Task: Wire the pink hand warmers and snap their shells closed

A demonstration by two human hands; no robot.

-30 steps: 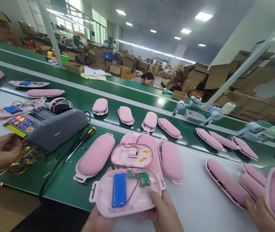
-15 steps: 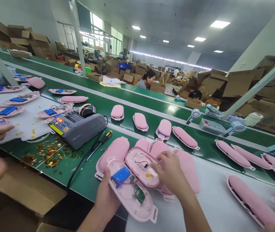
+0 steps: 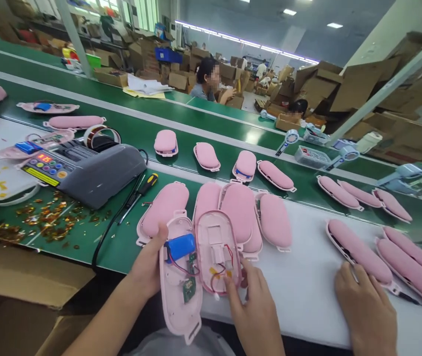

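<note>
My left hand [image 3: 144,269] grips the edge of an open pink casing half [image 3: 175,311], thumb on its rim. Inside that half lie a blue battery [image 3: 181,247] and a green circuit board [image 3: 189,290], with thin red and dark wires. Beside it, my right hand [image 3: 256,304] is closed on the lower right edge of the matching pink casing half [image 3: 208,230], hollow side up. This second half has red wires, yellow tape and a small white connector [image 3: 216,297] hanging at its lower end. Several closed pink casings [image 3: 237,210] lie just behind both halves.
To the left stand a grey tape dispenser [image 3: 99,170], a yellow-black screwdriver [image 3: 142,190] and amber tape scraps [image 3: 47,222]. At right, another person's hand [image 3: 366,306] holds a thin tool by a pink casing [image 3: 359,249]. More casings line the green bench [image 3: 129,116].
The two halves have come upright side by side, closer to me. My right hand has shifted down to the second half's lower edge. My view has turned; another person's hand shows at right.
</note>
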